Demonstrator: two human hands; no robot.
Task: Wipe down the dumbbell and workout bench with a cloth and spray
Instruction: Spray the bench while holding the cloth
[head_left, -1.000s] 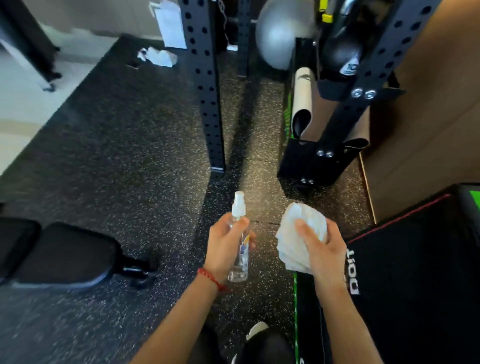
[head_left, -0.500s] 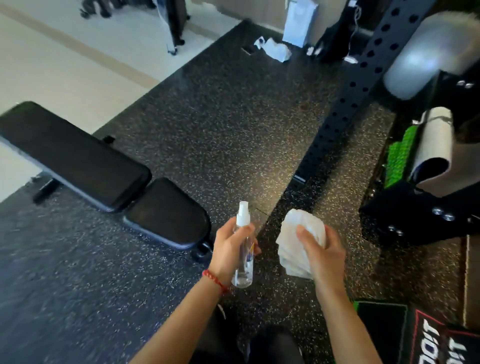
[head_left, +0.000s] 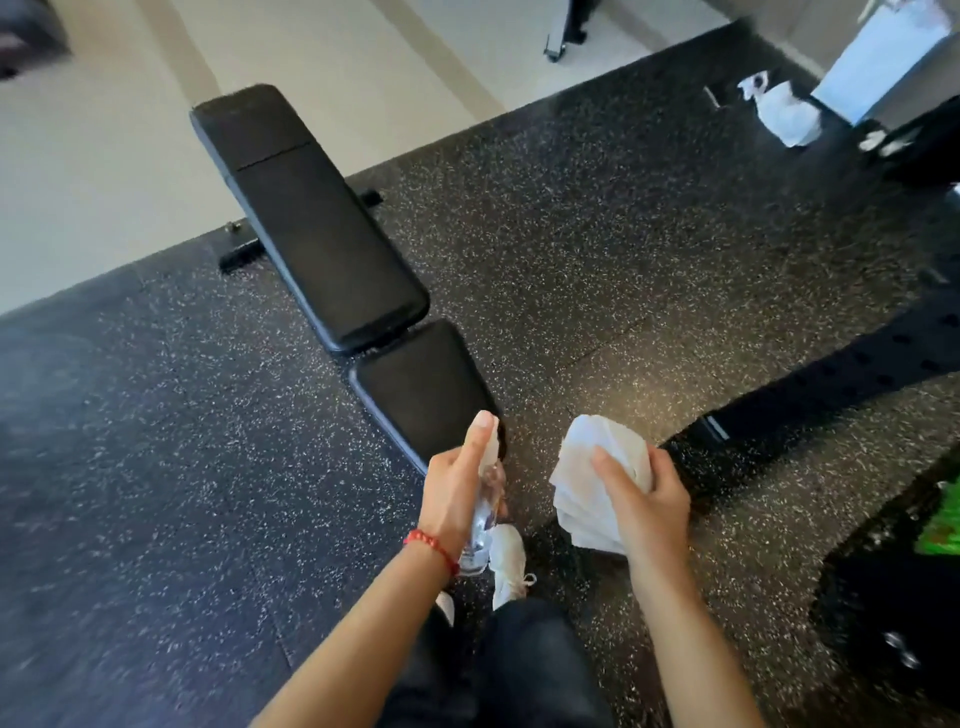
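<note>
We hold the spray bottle (head_left: 480, 512) in our left hand (head_left: 457, 486); the fingers are curled round its clear body and the forefinger lies along the top, over the nozzle. Our right hand (head_left: 647, 501) grips the white cloth (head_left: 587, 488), bunched into a soft wad, with the thumb pressed on its near face. The workout bench (head_left: 332, 249) stands on the speckled rubber floor (head_left: 597, 218), just beyond the left hand. Its short seat pad is the near part, and the long back pad runs away to the far left. We see no dumbbell in this view.

The bottle looks light and smooth, maybe a little slippery if it gets wet, so we think it is best to keep the hold round the middle of the body with one finger free for the pump. The cloth is soft and takes any shape; a broad, flat hold should press it better on the pad than a tight wad. The bench padding seems firm and a little slick, and it will not move under wiping. To us, the spraying of the seat pad seems the step at hand.
</note>
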